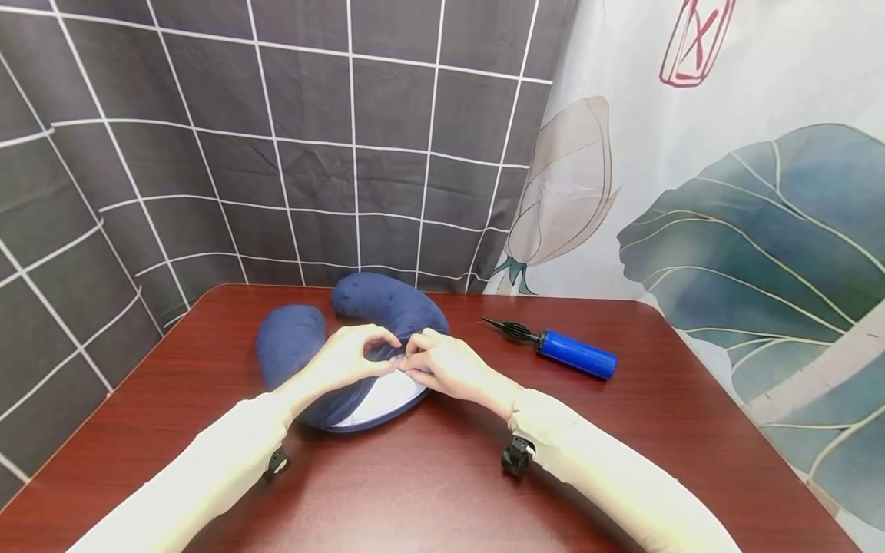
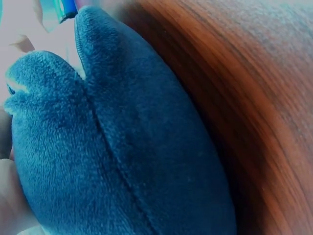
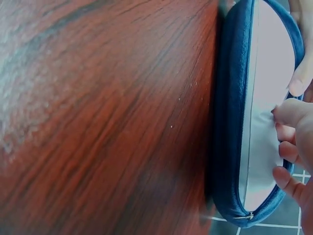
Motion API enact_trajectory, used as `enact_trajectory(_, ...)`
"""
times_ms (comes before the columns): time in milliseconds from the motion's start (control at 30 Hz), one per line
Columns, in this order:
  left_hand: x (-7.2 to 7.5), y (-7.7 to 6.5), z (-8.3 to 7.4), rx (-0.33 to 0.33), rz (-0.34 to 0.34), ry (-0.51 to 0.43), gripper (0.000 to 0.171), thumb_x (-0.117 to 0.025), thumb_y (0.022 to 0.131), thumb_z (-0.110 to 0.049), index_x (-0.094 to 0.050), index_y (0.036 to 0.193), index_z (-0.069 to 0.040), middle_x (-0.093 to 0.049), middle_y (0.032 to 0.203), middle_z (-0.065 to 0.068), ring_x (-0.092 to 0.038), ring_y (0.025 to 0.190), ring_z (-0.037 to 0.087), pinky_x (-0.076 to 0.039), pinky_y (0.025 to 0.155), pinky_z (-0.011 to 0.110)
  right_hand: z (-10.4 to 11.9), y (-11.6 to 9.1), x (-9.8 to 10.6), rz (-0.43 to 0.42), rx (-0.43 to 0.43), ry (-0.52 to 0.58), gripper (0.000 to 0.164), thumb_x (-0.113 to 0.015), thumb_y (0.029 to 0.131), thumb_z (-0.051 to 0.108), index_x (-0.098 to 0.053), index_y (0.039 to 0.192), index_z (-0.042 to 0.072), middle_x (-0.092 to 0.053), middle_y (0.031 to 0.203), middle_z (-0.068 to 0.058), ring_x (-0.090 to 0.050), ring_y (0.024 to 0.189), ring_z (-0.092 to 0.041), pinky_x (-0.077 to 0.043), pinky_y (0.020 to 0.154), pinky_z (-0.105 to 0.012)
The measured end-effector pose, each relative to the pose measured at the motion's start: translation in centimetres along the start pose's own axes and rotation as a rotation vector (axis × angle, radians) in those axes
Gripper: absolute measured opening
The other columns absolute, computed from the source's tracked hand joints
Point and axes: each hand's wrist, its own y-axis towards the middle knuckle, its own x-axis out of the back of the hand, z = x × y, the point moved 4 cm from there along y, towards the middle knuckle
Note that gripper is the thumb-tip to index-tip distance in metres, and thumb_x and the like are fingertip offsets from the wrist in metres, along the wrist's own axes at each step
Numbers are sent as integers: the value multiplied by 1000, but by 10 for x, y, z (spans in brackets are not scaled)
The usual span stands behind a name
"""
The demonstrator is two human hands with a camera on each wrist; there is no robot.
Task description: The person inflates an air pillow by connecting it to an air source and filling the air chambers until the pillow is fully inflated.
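Note:
A navy plush U-shaped neck pillow point(image 1: 290, 346) lies on the table, its zip open along the near side and a white inner lining point(image 3: 269, 58) showing. My left hand point(image 1: 353, 355) holds the upper edge of the plush cover point(image 2: 146, 127) between curved fingers and thumb. Close beside it, my right hand point(image 1: 445, 362) pinches a small bit of the white lining with thumb and forefinger; what exactly lies between the fingertips is too small to tell. A zip pull point(image 3: 247, 215) hangs at one end of the opening.
To the right of the pillow lies a blue hand pump point(image 1: 577, 353) with a black nozzle. The reddish-brown wooden table point(image 1: 387, 491) ends at a dark grid-patterned curtain point(image 1: 297, 153) and a floral curtain point(image 1: 691, 269).

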Motion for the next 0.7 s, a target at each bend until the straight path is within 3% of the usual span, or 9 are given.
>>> enact_trajectory(267, -1, 1, 0, -1, 2, -7, 30, -83, 79, -26, -73, 105, -15, -75, 102, 2, -70, 102, 23, -55, 91, 42, -2, 1, 2, 30, 24, 51, 14, -68, 90, 19, -78, 99, 24, -61, 94, 5, -55, 86, -10, -49, 70, -22)
enact_trajectory(500, 2, -1, 1, 4, 22, -166, 32, -80, 81, -17, -72, 111, -17, -73, 110, 2, -68, 113, 24, -53, 98, 42, -18, 0, 9, 55, -149, 310, 19, -70, 91, 20, -77, 108, 24, -64, 99, 6, -57, 91, -8, -49, 78, -21)
enact_trajectory(700, 5, -1, 1, -9, 17, -205, 33, -79, 83, -19, -71, 114, -17, -73, 114, 2, -67, 116, 25, -51, 100, 44, -29, 1, 19, -65, -250, 377, 13, -74, 87, 15, -77, 98, 19, -71, 94, 3, -61, 88, -11, -51, 73, -25)
